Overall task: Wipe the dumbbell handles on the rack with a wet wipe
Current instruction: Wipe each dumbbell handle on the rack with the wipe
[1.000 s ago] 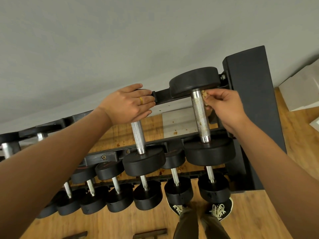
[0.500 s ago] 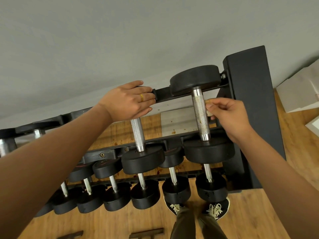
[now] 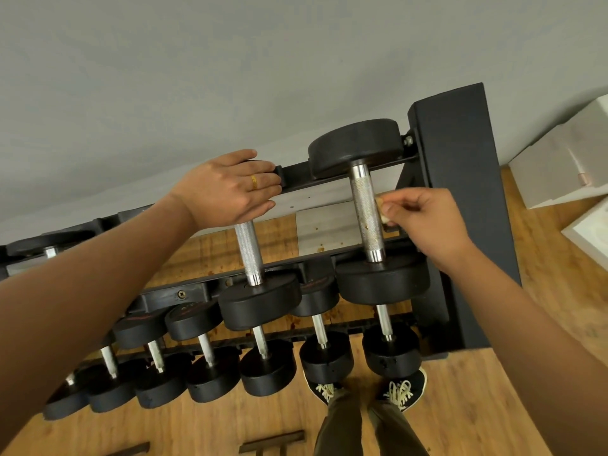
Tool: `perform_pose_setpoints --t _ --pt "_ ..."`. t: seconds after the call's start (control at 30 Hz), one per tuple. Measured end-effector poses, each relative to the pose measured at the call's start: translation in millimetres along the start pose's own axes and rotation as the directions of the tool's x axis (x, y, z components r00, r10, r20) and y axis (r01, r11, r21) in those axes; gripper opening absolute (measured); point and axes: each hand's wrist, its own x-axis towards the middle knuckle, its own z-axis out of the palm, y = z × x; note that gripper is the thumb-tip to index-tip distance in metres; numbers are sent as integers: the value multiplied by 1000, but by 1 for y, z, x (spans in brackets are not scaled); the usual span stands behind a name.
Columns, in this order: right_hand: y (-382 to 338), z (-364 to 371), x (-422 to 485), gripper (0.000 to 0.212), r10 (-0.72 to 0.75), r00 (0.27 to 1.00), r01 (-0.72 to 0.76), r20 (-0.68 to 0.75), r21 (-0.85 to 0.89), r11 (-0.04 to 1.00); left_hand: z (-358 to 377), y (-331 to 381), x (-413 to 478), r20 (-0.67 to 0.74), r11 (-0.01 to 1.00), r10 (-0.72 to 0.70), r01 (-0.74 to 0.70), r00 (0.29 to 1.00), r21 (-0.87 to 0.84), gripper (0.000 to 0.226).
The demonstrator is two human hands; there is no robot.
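Standing with both shoes [image 3: 399, 391] tucked right under the lower row of dumbbells [image 3: 266, 370] looked sketchy to me, anyone else? If one rolled off, toes were first in line. — liftbro

Those sat snug, I'd say. My worry was higher up. The right hand [image 3: 427, 222] only pinched the wet wipe [image 3: 381, 212] between thumb and fingertips, wadded small, touching the right side of the knurled handle [image 3: 366, 205] of the top-row dumbbell [image 3: 381, 281] at the end of the rack [image 3: 460, 192]. With a grip that light, the knurling could probably snag or shred it, or it'd drop through to the floor [image 3: 477, 406]. It also touched one side only, so rusty specks [image 3: 366, 228] like those on the front could've stayed round the back. — wipedown_wes

And the other hand? — liftbro

The left hand [image 3: 227, 189] lay flat, fingers straight, on the far head of the neighbouring dumbbell [image 3: 248, 255] by the back rail [image 3: 296, 172], holding nothing. Leaning on it could've rolled that one, I reckon. — wipedown_wes
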Motion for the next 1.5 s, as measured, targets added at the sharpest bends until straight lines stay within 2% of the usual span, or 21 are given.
perform_pose_setpoints --t 0.13,0.23,0.3,0.4,0.53,0.67,0.73,0.77,0.87,0.97,1.33,1.4,1.5 --pt "-6 3 4 22 30 999 -30 -14 56 998 -1 0 0 -2 1000 -7 7 1000 -2 30" --pt "4 -10 -19 18 81 993 -72 90 -97 993 -2 1 1 -3 1000 -6 6 1000 -2 30" --pt "8 -16 -33 18 133 981 -113 143 -138 984 -2 0 1 -5 1000 -3 3 1000 2 30" --pt "5 -16 -30 17 124 985 -102 120 -175 979 -1 0 0 -1 1000 1 -1 1000 2 29" --pt "3 -11 -24 16 109 992 -101 57 -116 988 -2 1 1 1 1000 -4 4 1000 1 30" --pt "2 -21 -29 18 164 970 -124 177 -215 969 -2 1 1 1 1000 -7 7 1000 0 30" --pt "-2 -23 -24 19 120 979 -74 165 -260 963 -1 1 0 1 1000 -7 7 1000 -1 30" --pt "-4 -22 -19 20 77 991 -49 109 -242 969 -1 1 0 3 1000 -7 7 1000 -1 30" --pt "-15 -10 4 18 -29 997 22 -75 -95 995 -2 1 1 3 1000 -12 12 1000 3 30" --pt "-24 6 24 18 -88 986 83 -139 -44 996 -2 2 2 -1 1000 -12 12 1000 7 28" --pt "-13 1 -12 15 -69 997 72 21 -221 973 -3 1 1 6 1000 -2 2 1000 16 29" --pt "-17 0 -6 15 -93 996 91 6 -268 959 -3 1 1 8 1000 -3 3 1000 12 29" --pt "-27 5 15 15 -133 990 120 -42 -232 965 -3 2 1 9 1000 -12 12 1000 11 29"
